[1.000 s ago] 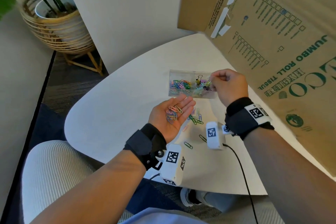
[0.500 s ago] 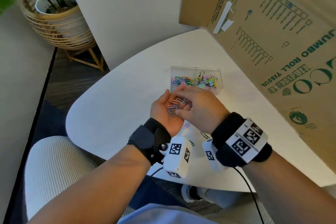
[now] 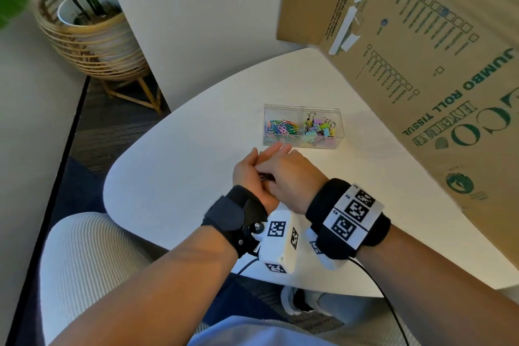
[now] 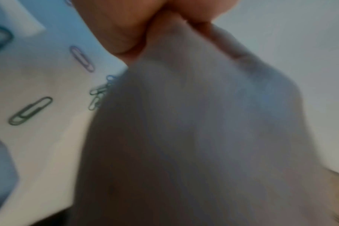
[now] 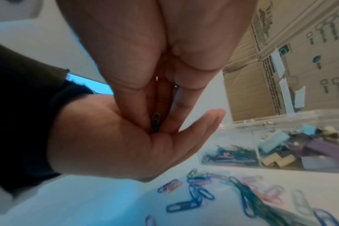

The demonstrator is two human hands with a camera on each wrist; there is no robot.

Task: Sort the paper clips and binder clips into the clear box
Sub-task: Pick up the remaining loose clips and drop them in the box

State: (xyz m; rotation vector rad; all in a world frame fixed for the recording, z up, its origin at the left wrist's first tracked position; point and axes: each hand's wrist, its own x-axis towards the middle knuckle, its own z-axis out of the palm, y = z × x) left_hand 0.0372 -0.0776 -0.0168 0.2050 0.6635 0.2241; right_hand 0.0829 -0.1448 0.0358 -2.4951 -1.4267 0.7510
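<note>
The clear box (image 3: 302,109) stands on the white table, with paper clips (image 3: 280,128) in its left compartment and binder clips (image 3: 320,128) in its right. In front of it my left hand (image 3: 247,174) lies palm up with straight fingers. My right hand (image 3: 292,177) covers that palm. In the right wrist view its fingers (image 5: 137,107) pinch a few paper clips (image 5: 155,121) lying in the left palm (image 5: 116,145). Several loose paper clips (image 5: 203,191) lie on the table under the hands, also seen as loose clips (image 4: 31,110) in the blurred left wrist view.
A large cardboard carton (image 3: 421,64) leans over the table's right side, close behind the box. A potted plant in a wicker stand (image 3: 92,36) is on the floor at the far left. The table edge (image 3: 179,247) runs just before my wrists.
My right hand came back from the box's binder clip side to the left palm and now closes over the clips there. The left hand stayed palm up and rose slightly.
</note>
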